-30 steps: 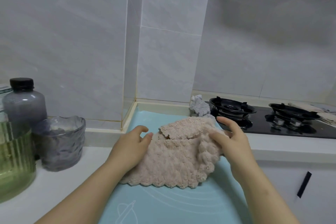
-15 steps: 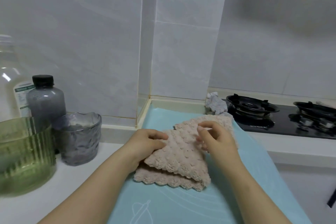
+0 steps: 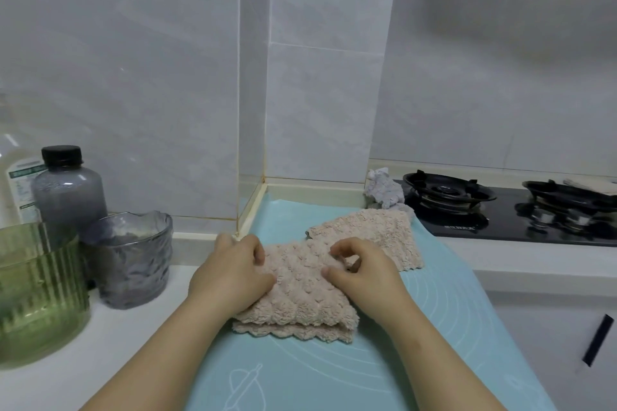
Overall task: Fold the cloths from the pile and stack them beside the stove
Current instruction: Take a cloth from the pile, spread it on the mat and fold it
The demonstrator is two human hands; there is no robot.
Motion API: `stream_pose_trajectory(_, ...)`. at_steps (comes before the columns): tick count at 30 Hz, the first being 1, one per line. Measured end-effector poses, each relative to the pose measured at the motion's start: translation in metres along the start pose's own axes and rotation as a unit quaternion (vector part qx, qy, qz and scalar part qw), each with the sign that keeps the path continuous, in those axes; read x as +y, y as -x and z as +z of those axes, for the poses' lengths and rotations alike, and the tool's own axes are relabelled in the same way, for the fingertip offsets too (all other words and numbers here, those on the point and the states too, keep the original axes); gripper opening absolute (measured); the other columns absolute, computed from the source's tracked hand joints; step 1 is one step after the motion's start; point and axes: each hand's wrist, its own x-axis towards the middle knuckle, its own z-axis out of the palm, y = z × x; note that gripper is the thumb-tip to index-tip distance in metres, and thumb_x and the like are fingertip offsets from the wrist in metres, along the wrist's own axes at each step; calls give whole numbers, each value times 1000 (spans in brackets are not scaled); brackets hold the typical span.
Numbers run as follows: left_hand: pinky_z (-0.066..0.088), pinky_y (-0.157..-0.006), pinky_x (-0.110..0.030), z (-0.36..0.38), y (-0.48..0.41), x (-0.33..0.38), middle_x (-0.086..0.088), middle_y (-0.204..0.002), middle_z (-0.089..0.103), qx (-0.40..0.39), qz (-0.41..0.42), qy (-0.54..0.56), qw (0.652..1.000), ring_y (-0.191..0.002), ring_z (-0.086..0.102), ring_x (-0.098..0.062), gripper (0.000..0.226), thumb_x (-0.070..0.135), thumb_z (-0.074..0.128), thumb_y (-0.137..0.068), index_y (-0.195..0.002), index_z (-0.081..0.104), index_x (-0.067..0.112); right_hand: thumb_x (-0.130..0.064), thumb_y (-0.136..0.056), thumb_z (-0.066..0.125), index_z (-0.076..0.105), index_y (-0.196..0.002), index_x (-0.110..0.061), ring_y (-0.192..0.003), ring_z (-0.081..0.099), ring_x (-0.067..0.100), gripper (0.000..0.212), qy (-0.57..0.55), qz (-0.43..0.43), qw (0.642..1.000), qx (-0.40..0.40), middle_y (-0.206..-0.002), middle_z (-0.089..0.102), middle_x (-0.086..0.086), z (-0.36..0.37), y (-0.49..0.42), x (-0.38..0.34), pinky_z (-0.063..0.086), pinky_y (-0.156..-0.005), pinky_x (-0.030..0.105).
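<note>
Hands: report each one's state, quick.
Left hand: grips the folded beige fluffy cloth at its left edge.
Right hand: fingers curled, pinching the same cloth's top.

Nothing fully readable. Bottle (image 3: 15, 190) at far left: label (image 3: 25, 177) with green band, print too blurred. Stove (image 3: 507, 222): small white brand mark (image 3: 459, 228) on front edge, too small to read. Mat (image 3: 334, 374): line drawings only.

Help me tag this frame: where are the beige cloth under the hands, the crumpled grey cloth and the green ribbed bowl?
near beige cloth (image 3: 300, 297), head view, middle of its bumpy top layer.
crumpled grey cloth (image 3: 384, 190), head view, its middle folds.
green ribbed bowl (image 3: 40, 297), head view, its front wall.
</note>
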Motion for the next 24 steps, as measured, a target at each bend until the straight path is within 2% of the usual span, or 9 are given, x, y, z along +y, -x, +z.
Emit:
stream_pose_trajectory(1, 42, -79, -28, 1, 0, 1, 4, -119, 40, 28, 28, -9, 999, -102, 49, -17, 15, 32, 58, -84, -98, 51, 31, -47, -81, 60, 56, -98, -37, -96, 51, 7, 20, -8, -13, 999, 35, -104, 55, -15, 1, 2, -5, 40, -82, 22)
stream_pose_trajectory(3, 30, -107, -32, 5, -2, 3, 8, -147, 25, 29, 116, -22, 993, -136, 25, -16, 31, 33, 45, -94, -126, 47, 32, -61, -77, 38, 60, -107, -36, -112, 45, 6, 46, 4, -68, 994, 83, -113, 56, -18, 6, 8, -16, 35, -95, 27)
stream_pose_trajectory(5, 14, -117, -33, 13, -3, 4, 11, -157, 6, -52, 160, -80, 982, -145, 3, -13, 45, 35, 31, -100, -144, 28, 29, -57, -82, 28, 53, -127, -33, -128, 33, 6, 57, 110, -89, 990, 28, -137, 46, -15, 14, 10, -25, 22, -103, 29)
stream_pose_trajectory(7, 8, -119, -34, 21, -3, 0, 9, -159, 1, -127, 132, -136, 973, -146, -2, -13, 50, 35, 22, -101, -149, 13, 26, -43, -96, 31, 36, -141, -28, -140, 17, 8, 48, 213, -54, 973, -70, -154, 25, -11, 22, 10, -22, 13, -110, 31)
stream_pose_trajectory(9, 4, -119, -35, 24, -2, -3, 8, -159, 3, -163, 103, -159, 968, -146, 0, -12, 50, 36, 18, -102, -150, 9, 26, -36, -100, 28, 27, -147, -23, -145, 7, 11, 48, 240, -23, 962, -129, -158, 14, -8, 25, 10, -16, 8, -114, 35)
stream_pose_trajectory(15, 3, -119, -38, 28, 3, -2, 8, -158, 8, -158, 100, -189, 964, -146, 5, -10, 50, 36, 15, -102, -150, 13, 25, -35, -102, 22, 19, -150, -13, -147, 2, 15, 52, 220, 13, 957, -189, -159, 9, 2, 29, 8, -7, 6, -118, 32)
stream_pose_trajectory(18, 4, -119, -38, 29, 8, -3, 9, -158, 10, -144, 94, -170, 970, -146, 7, -10, 49, 37, 15, -101, -149, 15, 27, -35, -102, 21, 29, -146, -12, -146, 9, 17, 50, 210, 15, 963, -168, -158, 17, 3, 31, 12, -6, 10, -119, 33)
stream_pose_trajectory(20, 4, -118, -39, 29, 13, -2, 10, -158, 11, -124, 83, -148, 978, -145, 9, -9, 48, 38, 16, -101, -148, 18, 29, -37, -101, 26, 39, -138, -9, -141, 24, 21, 48, 212, 24, 971, -105, -151, 32, 9, 32, 15, -3, 21, -114, 35)
stream_pose_trajectory(24, 12, -116, -43, 30, 17, -1, 5, -158, 12, -96, 54, -138, 984, -144, 14, -12, 48, 40, 18, -99, -147, 21, 34, -56, -89, 39, 33, -140, -4, -137, 28, 28, 73, 227, 145, 962, -32, -144, 39, 13, 30, 19, -4, 24, -112, 41)
